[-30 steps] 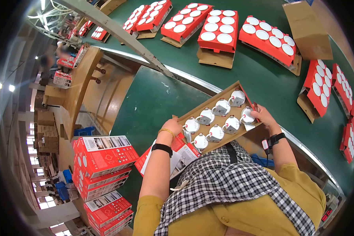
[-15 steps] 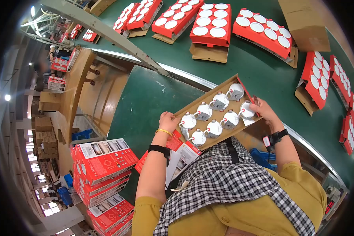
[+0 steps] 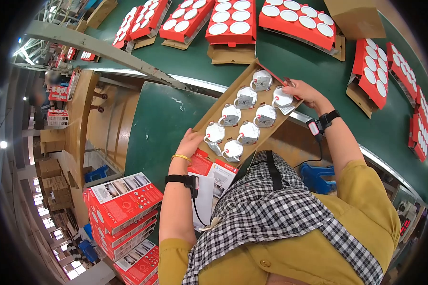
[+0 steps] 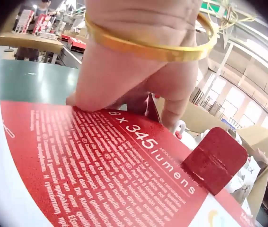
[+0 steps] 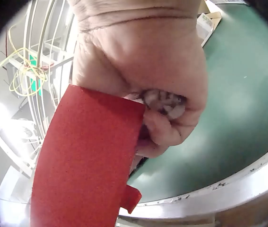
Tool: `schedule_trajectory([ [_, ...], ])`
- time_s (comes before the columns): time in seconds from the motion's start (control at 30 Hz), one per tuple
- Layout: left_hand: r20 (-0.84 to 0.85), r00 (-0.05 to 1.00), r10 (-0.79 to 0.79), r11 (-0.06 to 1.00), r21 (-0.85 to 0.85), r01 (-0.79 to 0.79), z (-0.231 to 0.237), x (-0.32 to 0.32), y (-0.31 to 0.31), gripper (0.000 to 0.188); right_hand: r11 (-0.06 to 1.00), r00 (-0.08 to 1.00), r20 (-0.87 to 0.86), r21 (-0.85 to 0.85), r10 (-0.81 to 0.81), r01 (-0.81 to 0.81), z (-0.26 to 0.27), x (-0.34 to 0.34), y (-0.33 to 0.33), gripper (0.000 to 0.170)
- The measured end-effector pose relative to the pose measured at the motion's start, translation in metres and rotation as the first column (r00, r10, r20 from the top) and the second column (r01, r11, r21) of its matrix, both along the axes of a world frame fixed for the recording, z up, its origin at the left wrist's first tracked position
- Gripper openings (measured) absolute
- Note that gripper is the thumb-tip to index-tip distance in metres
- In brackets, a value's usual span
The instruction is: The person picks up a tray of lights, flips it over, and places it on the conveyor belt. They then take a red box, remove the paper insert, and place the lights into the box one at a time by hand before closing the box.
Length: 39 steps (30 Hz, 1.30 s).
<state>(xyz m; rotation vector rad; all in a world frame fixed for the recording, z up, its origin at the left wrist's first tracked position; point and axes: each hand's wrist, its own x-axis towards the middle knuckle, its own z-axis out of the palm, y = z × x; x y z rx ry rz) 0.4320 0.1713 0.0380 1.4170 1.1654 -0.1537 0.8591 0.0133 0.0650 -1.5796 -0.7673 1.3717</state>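
Observation:
Between both hands is an open, shallow cardboard box (image 3: 218, 110), slanting up to the right in the head view. Several white downlights (image 3: 248, 132) with cables sit inside it in two rows. My left hand (image 3: 189, 144) grips its lower left end, beside a red printed panel (image 4: 124, 161) marked "8 x 345 lumens". At the upper right end, my right hand (image 3: 305, 93) holds the edge by a red flap (image 5: 86, 156). Inside the curled fingers of that hand shows a small grey-white thing (image 5: 164, 104) whose kind I cannot tell.
Printed red boxes (image 3: 123, 202) are stacked at my left. Along the green bench (image 3: 295, 71) stand several red boxes (image 3: 230, 23) topped with white discs. A metal post (image 3: 104, 52) crosses at the upper left. A blue stool (image 3: 316, 178) is below the bench.
The open box has swung to a steeper slant, its right end moving away from my body, both hands still holding it. The whole head view has shifted, with the bench boxes now farther left and up.

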Motion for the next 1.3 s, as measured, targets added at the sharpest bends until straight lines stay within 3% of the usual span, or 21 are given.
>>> schedule_trajectory([
  [0.07,0.080,0.977,0.196,0.976,0.080,-0.203,-0.006,-0.001,-0.005,0.039,0.998,0.999,0.034,-0.041,-0.041,0.043,-0.001,-0.004,0.002,0.070],
  [0.1,0.080,0.977,0.197,0.976,0.080,-0.203,-0.005,0.001,-0.005,0.039,0.996,0.999,0.039,-0.089,0.001,0.002,-0.001,-0.006,0.002,0.063],
  [0.17,-0.171,0.984,0.057,0.940,0.342,0.005,-0.003,0.002,-0.006,0.039,0.990,0.994,0.102,-0.141,0.031,-0.016,-0.004,-0.017,-0.004,0.046],
  [0.27,-0.200,0.980,-0.007,0.913,0.398,0.088,-0.008,-0.003,-0.004,0.040,0.980,0.997,0.054,-0.194,0.048,-0.036,-0.018,-0.033,-0.026,0.043],
  [0.4,-0.200,0.979,-0.035,0.909,0.402,0.115,-0.006,-0.006,-0.005,0.041,0.991,0.998,0.046,-0.130,-0.037,0.043,-0.036,-0.039,-0.046,0.056],
  [0.43,-0.182,0.983,-0.017,0.916,0.392,0.088,-0.007,-0.007,-0.004,0.040,0.980,0.999,0.052,-0.200,0.003,0.008,-0.023,-0.036,-0.047,0.064],
  [0.5,-0.166,0.986,0.003,0.921,0.385,0.062,-0.004,-0.008,-0.006,0.040,0.992,0.997,0.067,-0.122,-0.028,0.036,-0.024,-0.034,-0.046,0.063],
  [0.57,-0.050,0.989,0.136,0.912,0.396,-0.106,0.004,-0.008,-0.012,0.034,0.997,0.994,0.076,0.009,-0.082,0.081,-0.023,-0.031,-0.044,0.061],
  [0.6,-0.055,0.990,0.132,0.913,0.396,-0.100,0.001,-0.012,-0.012,0.034,0.996,0.994,0.071,0.009,-0.086,0.086,-0.013,-0.031,-0.039,0.061],
  [0.67,0.162,0.960,0.228,0.938,0.229,-0.261,-0.007,-0.018,-0.010,0.035,0.998,0.993,0.114,-0.046,-0.025,0.030,0.010,-0.029,-0.027,0.058],
  [0.7,0.159,0.963,0.218,0.941,0.229,-0.251,-0.004,-0.017,-0.011,0.035,1.000,0.997,0.072,-0.023,-0.012,0.014,0.005,-0.025,-0.023,0.052],
  [0.77,0.020,1.000,0.013,0.915,0.403,-0.020,0.005,-0.012,-0.016,0.035,0.998,0.995,0.099,-0.056,0.003,0.002,0.009,-0.021,-0.016,0.051],
  [0.8,0.018,1.000,0.004,0.916,0.402,-0.011,0.002,-0.011,-0.020,0.035,0.996,0.992,0.125,-0.088,0.028,-0.017,0.011,-0.021,-0.013,0.050],
  [0.87,-0.028,0.996,0.083,0.520,0.854,-0.019,-0.006,-0.006,-0.032,0.024,0.992,0.991,0.136,-0.123,-0.002,0.019,-0.002,-0.019,-0.011,0.049],
  [0.9,-0.033,0.997,0.075,0.524,0.852,-0.011,0.009,0.001,-0.040,0.024,0.987,0.990,0.143,-0.162,0.012,0.011,-0.023,-0.015,-0.011,0.048],
  [0.97,-0.095,0.995,-0.019,0.376,0.922,0.095,0.059,0.022,-0.063,0.011,0.979,0.995,0.101,-0.200,-0.009,0.029,-0.021,-0.023,-0.015,0.046],
  [1.0,0.009,0.977,-0.215,0.390,0.918,0.078,0.061,0.025,-0.079,0.007,0.978,0.995,0.097,-0.205,-0.017,0.036,-0.021,-0.025,-0.015,0.046],
  [1.07,-0.151,0.858,-0.491,0.423,0.820,0.386,0.069,0.030,-0.114,0.016,0.976,0.995,0.098,-0.211,-0.035,0.055,-0.020,-0.027,-0.017,0.047],
  [1.13,-0.254,0.815,-0.520,0.292,0.844,0.450,0.073,0.031,-0.135,0.014,0.983,0.995,0.067,-0.163,-0.076,0.086,-0.015,-0.031,-0.016,0.046],
  [1.23,-0.245,0.831,-0.500,0.231,0.887,0.400,0.065,0.022,-0.141,0.012,0.977,0.997,0.070,-0.211,-0.028,0.042,-0.005,-0.032,-0.018,0.048],
  [1.3,-0.227,0.830,-0.510,0.254,0.882,0.397,0.065,0.011,-0.145,0.012,0.992,0.999,-0.015,-0.115,-0.050,0.047,-0.001,-0.042,-0.023,0.051],
])
